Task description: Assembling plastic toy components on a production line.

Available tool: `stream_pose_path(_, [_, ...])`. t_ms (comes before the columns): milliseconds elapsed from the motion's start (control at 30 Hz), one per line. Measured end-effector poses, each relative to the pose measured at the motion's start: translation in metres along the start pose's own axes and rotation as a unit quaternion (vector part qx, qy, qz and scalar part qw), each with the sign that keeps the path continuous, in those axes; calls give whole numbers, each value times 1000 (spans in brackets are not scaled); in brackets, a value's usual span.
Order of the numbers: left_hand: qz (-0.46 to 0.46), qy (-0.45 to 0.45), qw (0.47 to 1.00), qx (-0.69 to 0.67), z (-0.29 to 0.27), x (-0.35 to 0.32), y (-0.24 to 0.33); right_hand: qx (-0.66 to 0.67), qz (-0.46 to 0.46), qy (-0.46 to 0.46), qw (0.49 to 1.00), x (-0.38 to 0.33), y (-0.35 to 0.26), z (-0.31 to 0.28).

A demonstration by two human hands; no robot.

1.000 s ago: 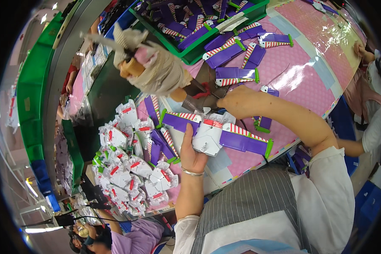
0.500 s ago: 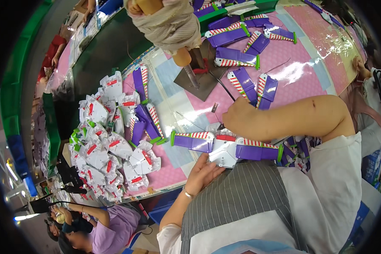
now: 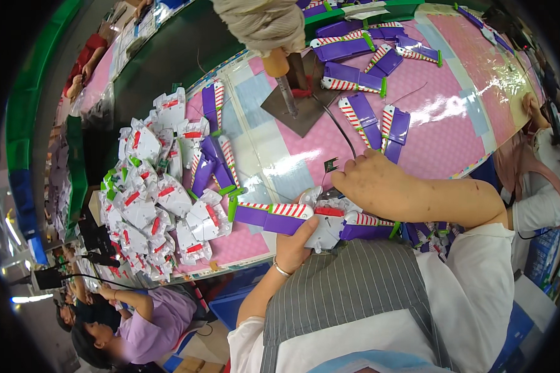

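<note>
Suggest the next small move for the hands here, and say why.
Probably the right hand should ease the small green board toward the winged part: the board sits apart from it, seemingly on a thin wire, with the right hand close by, while the left hand holds the part.

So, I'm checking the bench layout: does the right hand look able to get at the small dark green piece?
Probably yes: the right hand is close beside the small dark green piece, nothing visible between them.

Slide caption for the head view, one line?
Left hand holds a winged toy beside piled white parts, right hand close by.
</note>
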State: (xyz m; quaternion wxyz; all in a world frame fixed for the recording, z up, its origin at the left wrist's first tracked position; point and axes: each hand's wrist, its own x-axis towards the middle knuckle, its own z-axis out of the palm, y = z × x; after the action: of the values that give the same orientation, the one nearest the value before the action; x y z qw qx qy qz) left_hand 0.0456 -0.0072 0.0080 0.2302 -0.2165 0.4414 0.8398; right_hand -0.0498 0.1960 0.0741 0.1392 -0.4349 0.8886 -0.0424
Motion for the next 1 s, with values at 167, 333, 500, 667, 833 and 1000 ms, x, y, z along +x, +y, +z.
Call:
stream_pose_path(167, [5,33,999,38,-2,1,-4,-12,6,72,997,-4,3,11])
stream_pose_path(333, [22,17,999,22,6,3,-2,-2,15,76,997,-5,6,14])
stream_pose_path(500, [18,24,997,76,2,8,-6,4,25,93,995,-7,11,21])
stream_pose_path(667, [28,6,999,27,11,8,0,32,35,125,991,-8,9,26])
stream_pose_path(833, [26,47,994,90,13,9,-1,68,49,160,984,-12,11,25])
stream_pose_path(1000, [8,13,987,161,8,5,-1,259,159,247,920,-28,1,40])
